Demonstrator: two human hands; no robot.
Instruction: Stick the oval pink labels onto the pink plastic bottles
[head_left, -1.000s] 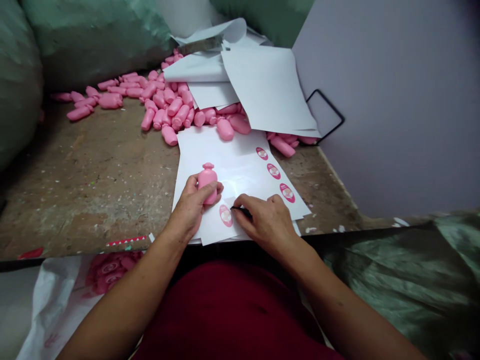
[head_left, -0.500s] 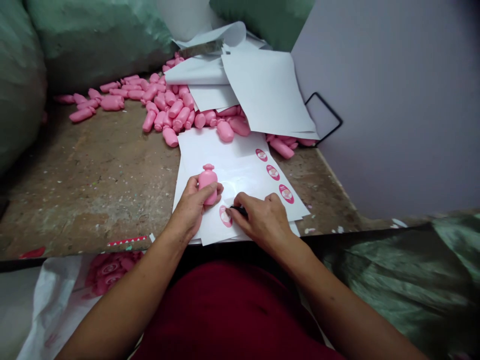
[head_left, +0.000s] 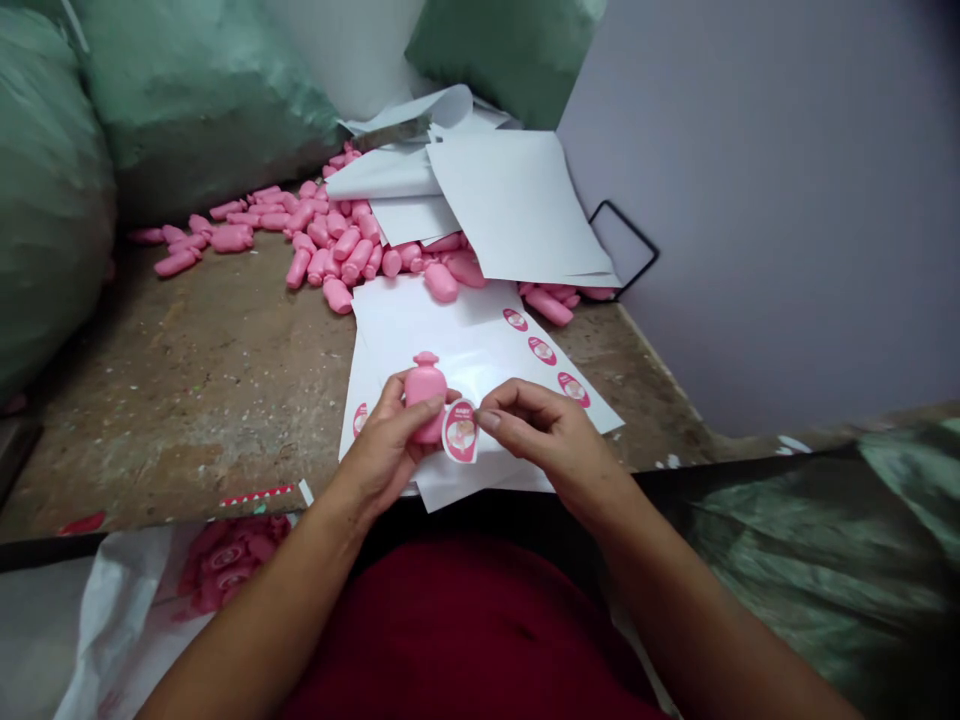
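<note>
My left hand [head_left: 384, 442] is wrapped round a small pink plastic bottle [head_left: 426, 384], held upright with its capped neck away from me. An oval pink-and-white sticker [head_left: 460, 432] with printed lettering is pinched at its right edge between the thumb and forefinger of my right hand [head_left: 556, 426]. It stands beside the bottle's lower right side; whether they touch I cannot tell. Below both hands lies a white sticker sheet [head_left: 480, 345], with several oval stickers down its right side and another partly showing at the left. No black tool shows now.
Behind the sheet spreads a heap of pink bottles [head_left: 330, 235], partly covered by white paper sheets [head_left: 517, 205]. Green sacks [head_left: 217, 110] stand at the back left. A pale panel [head_left: 765, 220] with a black wire handle [head_left: 649, 255] bounds the right. Below the table's front edge, a white bag [head_left: 124, 590] holds pink bottles.
The oval sticker has come off the sheet in my right hand's pinch and been lifted beside the bottle. The black tool has gone from sight. My left hand has moved slightly right with the bottle.
</note>
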